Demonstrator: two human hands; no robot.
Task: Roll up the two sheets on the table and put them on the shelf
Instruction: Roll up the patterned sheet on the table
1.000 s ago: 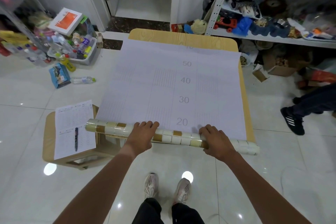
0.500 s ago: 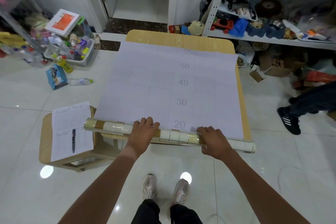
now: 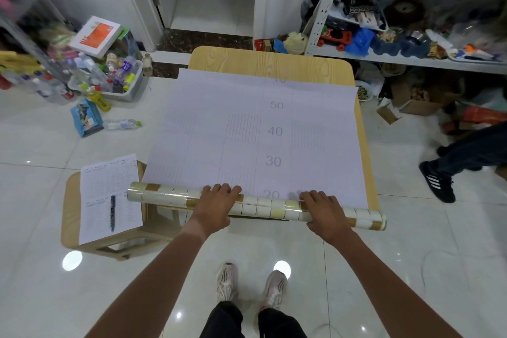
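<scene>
A large white sheet (image 3: 247,132) with grey numbers 20 to 50 lies flat on the wooden table (image 3: 269,59). Its near end is wound into a roll (image 3: 164,196) that shows a cream and gold tile pattern, lying across the table's near edge. My left hand (image 3: 216,204) rests palm down on the middle of the roll. My right hand (image 3: 323,212) grips the roll further right. A white metal shelf (image 3: 411,59) full of toys and clutter stands at the back right.
A low wooden stool (image 3: 68,214) to the left carries a printed form (image 3: 109,195) and a pen (image 3: 112,212). A bin of bottles (image 3: 109,79) and loose items sit on the floor far left. Another person's leg and black shoe (image 3: 437,184) are at right.
The roll has advanced slightly up the sheet, now covering the lower part of the number 20. Both hands have stayed on it.
</scene>
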